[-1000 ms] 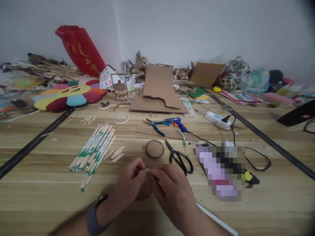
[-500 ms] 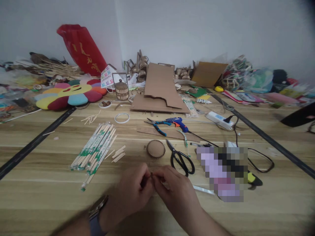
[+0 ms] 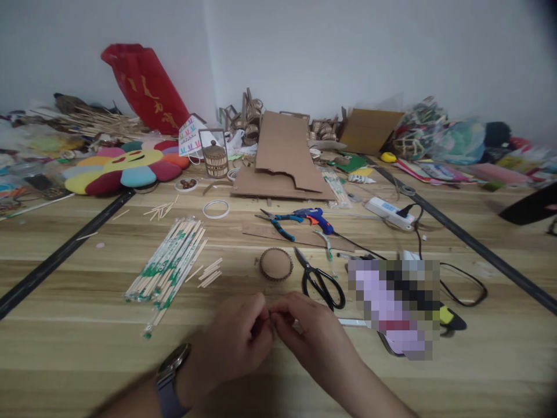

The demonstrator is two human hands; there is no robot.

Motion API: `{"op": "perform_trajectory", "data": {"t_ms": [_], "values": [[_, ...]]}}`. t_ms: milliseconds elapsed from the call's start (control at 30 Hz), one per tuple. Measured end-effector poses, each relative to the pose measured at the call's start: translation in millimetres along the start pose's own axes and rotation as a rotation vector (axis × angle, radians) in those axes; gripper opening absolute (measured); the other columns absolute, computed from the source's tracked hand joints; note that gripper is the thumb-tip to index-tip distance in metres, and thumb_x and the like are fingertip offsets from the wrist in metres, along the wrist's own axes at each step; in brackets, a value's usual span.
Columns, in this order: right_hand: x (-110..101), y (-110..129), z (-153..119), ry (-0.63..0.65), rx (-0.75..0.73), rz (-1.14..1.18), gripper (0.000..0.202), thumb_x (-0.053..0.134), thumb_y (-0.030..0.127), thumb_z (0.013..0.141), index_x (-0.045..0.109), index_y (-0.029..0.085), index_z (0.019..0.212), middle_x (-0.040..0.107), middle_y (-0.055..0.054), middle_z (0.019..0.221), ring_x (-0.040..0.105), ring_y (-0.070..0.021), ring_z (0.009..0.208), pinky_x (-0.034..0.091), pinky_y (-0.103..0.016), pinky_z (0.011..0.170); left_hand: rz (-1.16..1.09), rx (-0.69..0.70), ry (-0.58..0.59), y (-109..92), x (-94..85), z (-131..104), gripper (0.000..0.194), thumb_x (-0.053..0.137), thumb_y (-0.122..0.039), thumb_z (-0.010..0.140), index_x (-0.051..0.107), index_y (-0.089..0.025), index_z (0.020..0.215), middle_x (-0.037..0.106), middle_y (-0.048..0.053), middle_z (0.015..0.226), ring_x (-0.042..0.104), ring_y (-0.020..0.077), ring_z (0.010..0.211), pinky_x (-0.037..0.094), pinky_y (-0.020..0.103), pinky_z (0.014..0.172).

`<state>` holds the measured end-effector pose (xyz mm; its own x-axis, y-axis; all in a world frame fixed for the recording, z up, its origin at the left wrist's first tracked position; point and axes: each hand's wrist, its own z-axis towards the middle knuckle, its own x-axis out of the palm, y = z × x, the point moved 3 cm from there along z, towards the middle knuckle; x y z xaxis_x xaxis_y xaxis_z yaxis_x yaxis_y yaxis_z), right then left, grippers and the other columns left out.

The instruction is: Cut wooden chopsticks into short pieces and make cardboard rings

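Observation:
My left hand (image 3: 241,331), with a watch (image 3: 174,360) on its wrist, is closed in a pinch. Its fingertips meet those of my right hand (image 3: 307,325), which is pinched too. Whatever lies between the fingers is too small and hidden to name. Just beyond both hands, a round cardboard disc (image 3: 275,264) with a dark braided rim lies flat. Black-handled scissors (image 3: 319,280) rest to the right of it, near my right hand. Short cut sticks (image 3: 211,273) lie beyond my left hand, beside packs of wrapped wooden chopsticks (image 3: 169,261).
Behind the disc lie pliers (image 3: 278,223) and a blue glue gun (image 3: 319,219). A white ring (image 3: 216,209) is left of them. Cardboard sheets (image 3: 282,151) and a small lidded bucket (image 3: 216,159) stand farther back. A power strip (image 3: 389,213) and a pixelated patch are at right.
Both hands stay together with fingertips meeting. My fingers have shifted slightly, and the small brownish bit seen between them before is now hidden.

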<state>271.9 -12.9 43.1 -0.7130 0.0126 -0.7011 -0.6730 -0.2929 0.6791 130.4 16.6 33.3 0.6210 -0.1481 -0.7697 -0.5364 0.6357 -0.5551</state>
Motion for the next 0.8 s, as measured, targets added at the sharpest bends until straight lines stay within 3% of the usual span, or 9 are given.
{"op": "perform_trajectory", "data": {"t_ms": [500,800], "values": [[-1.6,0.1,0.6,-0.094,-0.01,0.101,0.016,0.055,0.008,0.08,0.067,0.019,0.08,0.068,0.0,0.072,0.062,-0.0129,0.066,0.042,-0.021,0.06,0.025,-0.059,-0.055,2.7,-0.4,-1.0,0.016,0.043,-0.019,0.083,0.044,-0.022,0.067,0.056,-0.002,0.056,0.054,0.0148,0.051,0.032,0.025,0.049],[1.6,-6.6,0.4,-0.09,0.064,0.037,0.015,0.057,0.007,0.075,0.067,0.018,0.075,0.069,0.0,0.068,0.065,-0.0144,0.064,0.044,-0.022,0.059,0.151,0.061,-0.057,-0.1,4.8,-2.4,0.017,0.045,-0.016,0.084,0.048,-0.022,0.069,0.06,0.0,0.058,0.056,0.0164,0.051,0.03,0.027,0.049]]}}
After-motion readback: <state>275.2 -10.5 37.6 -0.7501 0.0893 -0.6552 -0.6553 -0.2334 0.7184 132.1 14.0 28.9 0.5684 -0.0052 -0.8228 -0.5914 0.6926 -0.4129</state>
